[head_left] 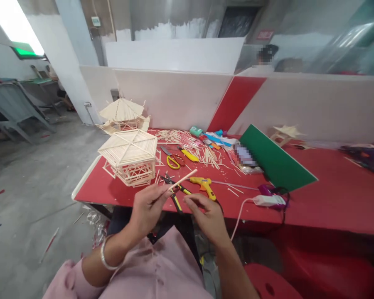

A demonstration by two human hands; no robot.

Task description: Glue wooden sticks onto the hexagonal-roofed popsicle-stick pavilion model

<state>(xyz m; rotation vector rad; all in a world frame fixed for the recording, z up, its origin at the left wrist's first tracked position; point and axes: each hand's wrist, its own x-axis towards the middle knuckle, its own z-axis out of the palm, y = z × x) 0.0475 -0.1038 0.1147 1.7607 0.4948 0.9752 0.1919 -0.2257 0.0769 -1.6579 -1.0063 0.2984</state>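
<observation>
My left hand [150, 206] pinches one end of a thin wooden stick [184, 178], which points up and to the right over the table's front edge. Apart from the stick, my right hand [206, 212] has its thumb and fingertips brought together; whether anything small is between them is hidden. Just beyond the hands lie black-and-yellow pliers [176, 202] and a yellow glue gun [207, 187]. To the left stands a six-sided stick model [129, 155] with a slatted top. Scissors with yellow and red handles [173, 161] and a yellow utility knife [189, 155] lie farther back.
A red table [336, 195] carries loose sticks [177, 138], a second stick pavilion [123, 113] and a leaning green board [274, 160]. A white power strip [269, 201] trails its cord over the front edge. A low partition [171, 97] closes the back; a person sits beyond it.
</observation>
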